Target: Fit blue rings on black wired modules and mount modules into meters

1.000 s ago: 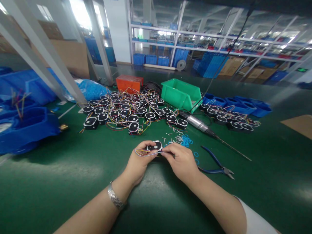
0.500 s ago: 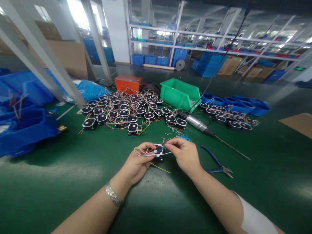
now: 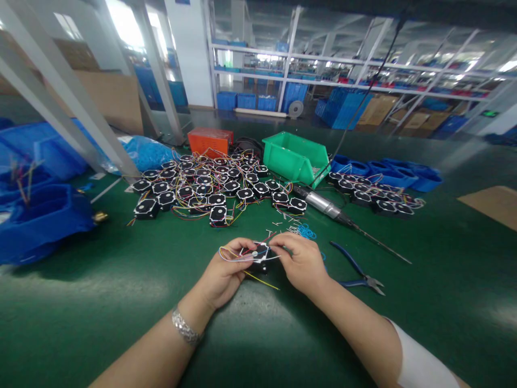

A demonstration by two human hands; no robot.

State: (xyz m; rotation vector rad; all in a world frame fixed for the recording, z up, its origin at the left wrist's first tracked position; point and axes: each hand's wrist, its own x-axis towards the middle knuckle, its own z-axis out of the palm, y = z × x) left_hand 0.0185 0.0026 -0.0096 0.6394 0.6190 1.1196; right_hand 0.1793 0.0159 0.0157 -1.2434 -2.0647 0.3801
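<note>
My left hand (image 3: 228, 272) is closed around a small black square motor-like unit (image 3: 258, 258) with white corners, held just above the green tabletop. Its thumb lies across the top, pressing a loop of white and yellow wires (image 3: 226, 257). The fingertips of my right hand (image 3: 301, 258) are pinched together at the unit's right edge, on the end of a thin blue wire (image 3: 263, 251). Near them a red wire sticks up and a white one points right. A yellow wire (image 3: 262, 281) hangs out below the unit.
Many similar units (image 3: 202, 180) with tangled wires lie ahead, more (image 3: 374, 196) to the right. Loose screws and blue rings (image 3: 307, 231) lie beyond my right hand. Nearby are cutting pliers (image 3: 361, 275), an electric screwdriver (image 3: 323, 203), a green bin (image 3: 293, 161) and blue containers (image 3: 44, 215).
My right fingertips have moved slightly in toward the unit, and less of the blue wire shows. My left hand keeps its hold. The whole view has shifted a little.
</note>
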